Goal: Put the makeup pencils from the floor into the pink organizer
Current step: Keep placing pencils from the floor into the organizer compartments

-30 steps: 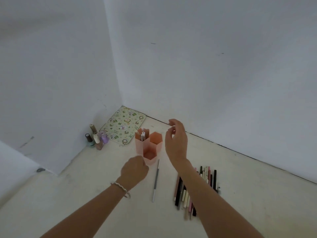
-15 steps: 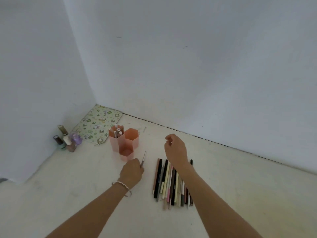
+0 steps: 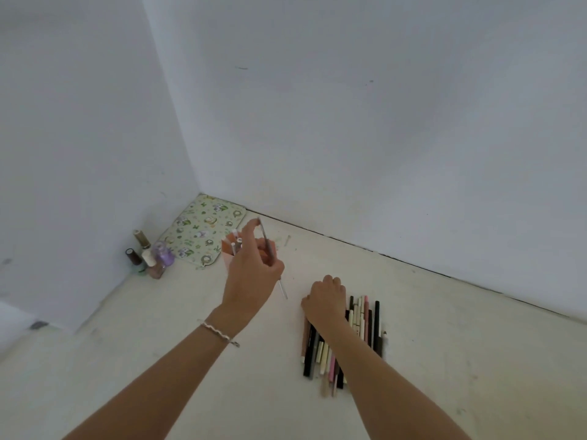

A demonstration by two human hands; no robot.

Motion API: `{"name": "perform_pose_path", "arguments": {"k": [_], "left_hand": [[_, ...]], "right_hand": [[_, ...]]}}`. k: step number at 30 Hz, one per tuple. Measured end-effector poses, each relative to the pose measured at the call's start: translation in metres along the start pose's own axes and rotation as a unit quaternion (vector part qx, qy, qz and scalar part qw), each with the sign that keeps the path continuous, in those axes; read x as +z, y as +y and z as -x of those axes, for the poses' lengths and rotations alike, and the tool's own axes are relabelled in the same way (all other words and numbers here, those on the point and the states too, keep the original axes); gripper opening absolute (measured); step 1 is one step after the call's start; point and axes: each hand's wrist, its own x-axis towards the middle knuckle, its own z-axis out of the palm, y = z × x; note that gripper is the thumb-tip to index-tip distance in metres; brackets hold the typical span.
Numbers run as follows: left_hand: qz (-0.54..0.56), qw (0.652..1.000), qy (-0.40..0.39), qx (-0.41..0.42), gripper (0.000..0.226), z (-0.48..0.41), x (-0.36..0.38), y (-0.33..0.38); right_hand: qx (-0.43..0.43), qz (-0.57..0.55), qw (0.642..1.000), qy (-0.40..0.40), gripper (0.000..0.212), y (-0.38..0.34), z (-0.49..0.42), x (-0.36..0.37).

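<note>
My left hand (image 3: 252, 274) holds a thin grey makeup pencil (image 3: 270, 255) raised and tilted, right over the pink organizer (image 3: 227, 254), which it mostly hides. A couple of pencils stand in the organizer's back compartment. My right hand (image 3: 324, 299) lies knuckles up on the near-left end of a row of several makeup pencils (image 3: 365, 322) on the floor, fingers curled down onto them; whether it grips one is hidden.
A floral pouch (image 3: 203, 228) lies flat in the room corner behind the organizer. Several nail polish bottles (image 3: 149, 257) stand against the left wall. White walls close the left and back sides; pale floor spreads to the right and front.
My left hand lifted the grey pencil off the floor and carried it up over the organizer. My right hand dropped onto the pencil row.
</note>
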Motion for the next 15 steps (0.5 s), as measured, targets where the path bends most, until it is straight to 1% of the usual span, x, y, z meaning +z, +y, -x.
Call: {"name": "perform_pose_path", "arguments": {"k": [2,3,4,5,6,8,10,11,12,14,15], "left_hand": [[0.011,1.000,0.008,0.019,0.087,-0.002,-0.008,-0.002],[0.002,0.999,0.020,0.027,0.092,-0.005,-0.012,-0.002],[-0.008,0.999,0.034,0.032,0.094,-0.008,-0.017,-0.002],[-0.007,0.998,0.051,0.034,0.094,-0.014,-0.023,-0.001],[0.008,0.997,0.070,0.034,0.092,-0.020,-0.029,0.001],[0.050,0.991,0.118,0.029,0.085,-0.034,-0.043,0.005],[0.046,0.982,0.181,0.028,0.074,-0.049,-0.057,0.007],[0.032,0.978,0.206,0.030,0.068,-0.055,-0.063,0.007],[0.016,0.975,0.221,0.032,0.063,-0.058,-0.066,0.006],[-0.020,0.974,0.225,0.030,0.056,-0.061,-0.068,-0.001],[-0.038,0.975,0.219,0.029,0.055,-0.061,-0.066,-0.005]], "right_hand": [[0.004,-0.016,1.000,-0.003,0.016,-0.002,-0.001,-0.002],[0.009,-0.036,0.999,-0.004,0.019,-0.004,-0.002,-0.005],[0.018,-0.078,0.997,-0.001,0.023,-0.004,-0.005,-0.011],[0.031,-0.146,0.989,0.007,0.024,-0.006,-0.010,-0.020],[0.050,-0.228,0.972,0.015,0.022,-0.006,-0.014,-0.033],[0.071,-0.382,0.920,0.046,0.015,-0.007,-0.024,-0.064],[0.062,-0.495,0.861,0.100,0.008,-0.010,-0.030,-0.094],[0.051,-0.537,0.832,0.132,0.004,-0.013,-0.032,-0.108],[0.038,-0.567,0.807,0.162,0.005,-0.017,-0.031,-0.120],[0.003,-0.606,0.765,0.216,0.013,-0.026,-0.027,-0.138],[-0.013,-0.620,0.747,0.240,0.014,-0.031,-0.024,-0.145]]}}
